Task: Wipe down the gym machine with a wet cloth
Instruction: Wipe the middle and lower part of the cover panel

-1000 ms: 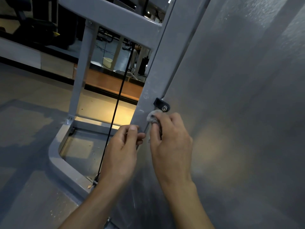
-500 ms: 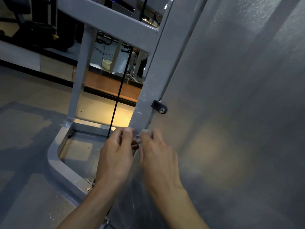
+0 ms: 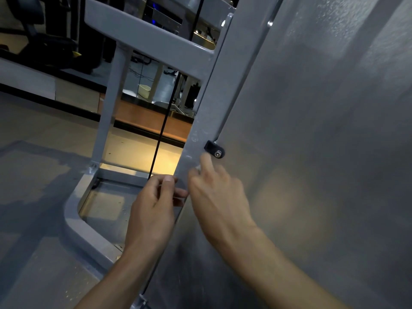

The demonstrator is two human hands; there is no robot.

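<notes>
The person is close against the grey gym machine, both hands at the upright post where it meets the big side panel. The left hand has its fingers curled round the post's edge, near the thin black cable. The right hand is blurred, its forefinger stretched up toward the small black bracket. A scrap of pale cloth peeks out by that finger; I cannot tell how it is gripped.
</notes>
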